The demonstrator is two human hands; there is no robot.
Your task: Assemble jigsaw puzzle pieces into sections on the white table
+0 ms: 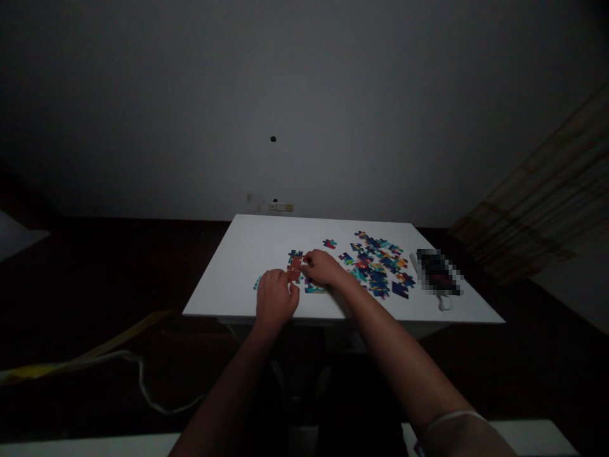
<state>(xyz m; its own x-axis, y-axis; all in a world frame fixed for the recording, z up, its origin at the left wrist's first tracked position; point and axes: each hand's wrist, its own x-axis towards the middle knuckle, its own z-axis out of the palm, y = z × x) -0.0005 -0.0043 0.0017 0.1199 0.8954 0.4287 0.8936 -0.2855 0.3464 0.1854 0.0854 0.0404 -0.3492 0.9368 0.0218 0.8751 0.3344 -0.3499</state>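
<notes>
A small joined strip of jigsaw puzzle pieces (295, 261), brown with blue at its far end, lies on the white table (223, 273). My left hand (276, 299) rests at the strip's near left side, fingers laid down and thumb apart. On its right side, my right hand (324, 266) has its fingers curled together on a puzzle piece at the strip's edge; the fingers hide most of that piece. Teal pieces (314, 287) show below my right hand, and a bit of another teal piece (257, 283) peeks out left of my left hand.
A heap of loose puzzle pieces (378, 266) spreads over the table's right half. One red and teal piece (330, 243) lies apart behind my right hand. A blurred-out dark object (438, 271) sits near the right edge. A white cable (143, 381) hangs at the lower left.
</notes>
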